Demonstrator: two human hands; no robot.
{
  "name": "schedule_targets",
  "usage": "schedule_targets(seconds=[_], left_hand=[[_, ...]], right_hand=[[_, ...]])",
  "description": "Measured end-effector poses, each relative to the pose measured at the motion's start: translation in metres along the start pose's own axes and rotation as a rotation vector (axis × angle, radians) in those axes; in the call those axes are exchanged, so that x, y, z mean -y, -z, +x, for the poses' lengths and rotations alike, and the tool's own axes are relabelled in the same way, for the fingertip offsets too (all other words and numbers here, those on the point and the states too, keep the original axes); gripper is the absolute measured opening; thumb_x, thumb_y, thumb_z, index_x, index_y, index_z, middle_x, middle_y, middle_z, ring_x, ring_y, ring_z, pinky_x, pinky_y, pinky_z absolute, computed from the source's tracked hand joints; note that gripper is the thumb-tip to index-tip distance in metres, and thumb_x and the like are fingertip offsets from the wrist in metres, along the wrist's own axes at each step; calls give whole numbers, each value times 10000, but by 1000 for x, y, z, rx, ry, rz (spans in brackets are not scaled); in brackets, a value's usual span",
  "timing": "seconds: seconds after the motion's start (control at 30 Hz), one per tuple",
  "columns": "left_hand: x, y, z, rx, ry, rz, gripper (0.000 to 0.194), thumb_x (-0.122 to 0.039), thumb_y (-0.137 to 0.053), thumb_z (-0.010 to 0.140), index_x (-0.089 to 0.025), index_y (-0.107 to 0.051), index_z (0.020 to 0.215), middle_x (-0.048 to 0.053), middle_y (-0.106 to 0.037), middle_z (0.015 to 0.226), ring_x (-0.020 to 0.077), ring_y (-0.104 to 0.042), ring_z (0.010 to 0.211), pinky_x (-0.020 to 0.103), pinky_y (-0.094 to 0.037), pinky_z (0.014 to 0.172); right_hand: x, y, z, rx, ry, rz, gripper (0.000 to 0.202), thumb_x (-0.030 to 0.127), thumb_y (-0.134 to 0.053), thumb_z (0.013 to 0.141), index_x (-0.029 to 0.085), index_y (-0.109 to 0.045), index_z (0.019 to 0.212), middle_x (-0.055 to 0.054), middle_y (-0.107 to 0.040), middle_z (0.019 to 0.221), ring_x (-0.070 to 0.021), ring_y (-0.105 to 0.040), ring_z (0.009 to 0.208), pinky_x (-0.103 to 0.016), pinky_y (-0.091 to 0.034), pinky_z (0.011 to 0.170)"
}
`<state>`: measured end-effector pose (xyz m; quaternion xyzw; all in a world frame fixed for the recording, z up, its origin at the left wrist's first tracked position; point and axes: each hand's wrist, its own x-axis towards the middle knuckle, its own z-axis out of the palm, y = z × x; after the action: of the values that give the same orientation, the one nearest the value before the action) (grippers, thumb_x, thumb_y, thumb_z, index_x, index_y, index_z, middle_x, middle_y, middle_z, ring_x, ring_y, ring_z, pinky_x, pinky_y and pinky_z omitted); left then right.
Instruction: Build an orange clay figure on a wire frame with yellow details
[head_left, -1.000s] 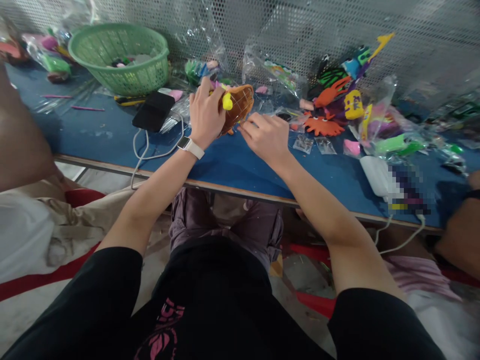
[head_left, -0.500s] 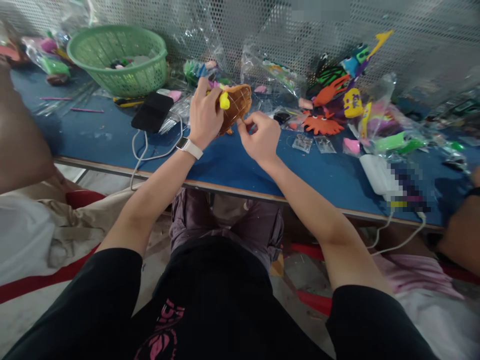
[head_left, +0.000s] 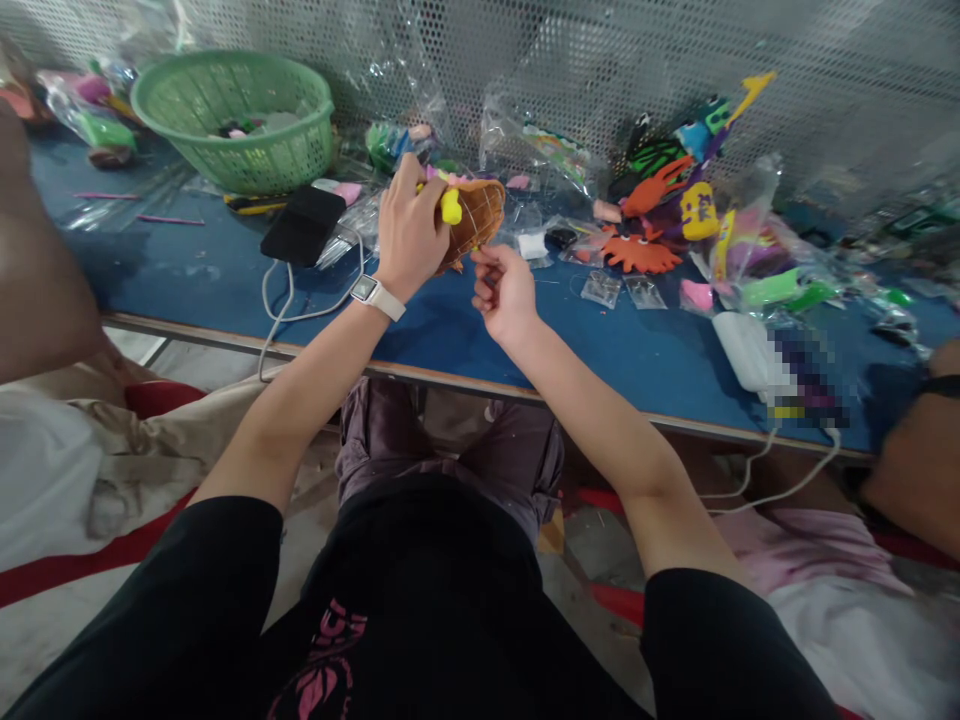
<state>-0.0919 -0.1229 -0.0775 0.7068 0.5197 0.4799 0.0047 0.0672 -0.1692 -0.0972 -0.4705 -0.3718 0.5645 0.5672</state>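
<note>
A brown clay piece [head_left: 480, 212] with a grid of pale lines, shaped somewhat like a cone, is held above the blue table. My left hand [head_left: 411, 230], with a watch on its wrist, closes around its left side. Yellow lumps [head_left: 451, 206] and some pink stick out by the left fingers. My right hand [head_left: 507, 290] is turned with its fingers curled, and thumb and fingertips meet at the lower right edge of the brown piece. Whatever is pinched there is too small to make out.
On the blue table [head_left: 465, 330] stand a green basket [head_left: 232, 120] and a black phone-like device [head_left: 304, 226] with a white cable. Orange crab figures [head_left: 641, 250], plastic bags and a white power bank [head_left: 742, 350] lie right. Other people's arms [head_left: 45, 240] reach in at both sides.
My right hand has rotated, showing its curled fingers and palm side, and shifted slightly left along the piece's lower edge. A small white packet behind it is now uncovered. My left hand keeps its hold.
</note>
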Motion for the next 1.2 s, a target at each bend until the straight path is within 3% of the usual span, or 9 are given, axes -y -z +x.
schedule_targets(seconds=[0.13, 0.27, 0.37, 0.43, 0.53, 0.73, 0.87, 1.03, 1.2], left_hand=[[-4, 9, -2, 15, -10, -60, 57, -325, -659, 995, -373, -669, 1024, 158, -653, 1276, 396, -557, 1377, 616, -435, 1156], [-1, 8, 0, -7, 13, -95, 69, -320, -670, 986, -342, -623, 942, 177, -648, 1272, 402, -566, 1360, 634, -446, 1146], [6, -2, 4, -3, 8, -143, 113, -367, -725, 969, -361, -620, 926, 166, -637, 1162, 418, -555, 1329, 643, -448, 1134], [10, -9, 6, -29, 19, -125, 172, -393, -745, 969, -344, -590, 913, 152, -619, 1125, 395, -552, 1268, 619, -458, 1112], [12, -13, 7, -52, 35, -57, 276, -420, -728, 1011, -320, -514, 865, 138, -613, 1145, 353, -557, 1182, 566, -465, 1052], [9, -10, 4, -29, 44, 2, 287, -353, -662, 1028, -316, -458, 831, 140, -594, 1203, 337, -576, 1098, 557, -462, 1001], [15, -14, 7, 6, 86, -80, 343, -474, -694, 1053, -352, -477, 817, 132, -603, 1089, 360, -560, 1158, 570, -459, 1041], [18, -17, 10, 83, 106, -114, 314, -543, -623, 1087, -373, -501, 853, 109, -513, 953, 339, -488, 1160, 575, -387, 1104], [12, -15, 8, 28, 77, -168, 378, -642, -688, 1040, -354, -511, 873, 105, -508, 960, 360, -513, 1175, 588, -401, 1100]], right_hand=[[1, 5, -5, 24, 111, -162, 345, 500, -748, 1062, 254, -677, 831, 24, -680, 786, -100, -445, 501, -267, -320, 457], [9, 28, -18, -13, 644, -716, 121, 369, -815, 1042, 256, -790, 1010, -39, -818, 950, -180, -663, 682, -361, -605, 737], [18, 45, -26, -59, 917, -1104, 210, 278, -701, 1113, 266, -803, 1297, -109, -858, 1271, -255, -784, 902, -439, -653, 889], [22, 51, -27, -22, 1001, -1285, 317, 230, -550, 1182, 282, -817, 1345, -119, -852, 1352, -285, -817, 1032, -443, -650, 907], [28, 55, -20, 71, 1062, -1442, 455, 200, -422, 1232, 295, -862, 1296, -99, -865, 1297, -286, -823, 1088, -445, -639, 953], [44, 64, 4, 198, 1120, -1554, 432, 267, -452, 1254, 308, -878, 1308, -96, -872, 1275, -333, -803, 1179, -528, -634, 1026], [53, 68, 15, 227, 1119, -1556, 426, 314, -446, 1258, 322, -863, 1341, -102, -864, 1344, -353, -787, 1222, -573, -630, 1052], [52, 64, 14, 196, 1095, -1546, 510, 404, -357, 1275, 295, -854, 1245, -124, -855, 1215, -365, -763, 1228, -586, -624, 1054], [38, 56, 6, 79, 1045, -1532, 483, 450, -422, 1257, 265, -836, 1090, -160, -833, 1126, -392, -757, 1227, -582, -635, 1038]])
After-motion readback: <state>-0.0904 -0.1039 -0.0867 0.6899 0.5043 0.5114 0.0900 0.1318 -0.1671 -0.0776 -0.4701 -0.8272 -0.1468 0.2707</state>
